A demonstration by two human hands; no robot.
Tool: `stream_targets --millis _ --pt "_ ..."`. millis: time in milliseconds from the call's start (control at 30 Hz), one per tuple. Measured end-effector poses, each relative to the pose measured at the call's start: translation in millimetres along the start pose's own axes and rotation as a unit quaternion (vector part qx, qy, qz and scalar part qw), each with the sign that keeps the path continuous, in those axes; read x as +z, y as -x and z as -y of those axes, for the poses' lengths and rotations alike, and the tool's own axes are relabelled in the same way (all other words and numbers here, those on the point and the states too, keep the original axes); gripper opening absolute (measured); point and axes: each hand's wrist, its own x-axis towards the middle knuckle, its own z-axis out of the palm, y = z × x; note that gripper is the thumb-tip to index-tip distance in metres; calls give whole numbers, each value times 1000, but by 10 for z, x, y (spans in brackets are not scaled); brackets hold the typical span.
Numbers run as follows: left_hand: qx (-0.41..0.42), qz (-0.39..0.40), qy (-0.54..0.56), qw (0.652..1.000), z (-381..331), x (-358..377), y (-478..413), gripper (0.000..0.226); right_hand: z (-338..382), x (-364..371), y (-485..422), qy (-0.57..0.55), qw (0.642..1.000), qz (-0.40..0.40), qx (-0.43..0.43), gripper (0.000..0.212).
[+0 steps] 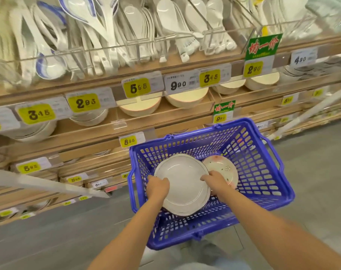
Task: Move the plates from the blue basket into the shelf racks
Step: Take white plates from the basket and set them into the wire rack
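While inside basket [263, 172], fingers [204, 178] around plates [183, 184]

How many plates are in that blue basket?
2. A large white plate, gripped at its edges by the left hand and right hand, and a smaller flowered plate beside it on the right. More may lie hidden under the white one.

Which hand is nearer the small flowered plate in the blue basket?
Right. The right hand grips the right rim of the white plate stack, just beside the flowered plate; the left hand grips the opposite rim, across the stack.
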Motion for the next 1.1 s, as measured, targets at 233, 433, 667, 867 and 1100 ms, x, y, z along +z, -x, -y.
stream_targets --millis 233,433,667,867,1100 --pt "102 34 137 985 -92 -338 187 30 57 -124 287 -102 993 33 -52 30" --pt "52 229 231 944 -326 -555 425 42 185 -385 638 -217 971 4 -95 33" --pt "122 225 182 950 -668 -463 881 40 154 -886 985 -222 966 -30 -131 34" --pt "166 189 164 954 -904 -45 1438 35 -137 -1508 1173 -257 952 -46 -163 15" --pt "197 201 159 946 -1244 817 2371 28 -709 -2633 1336 -279 941 -76 -176 38"
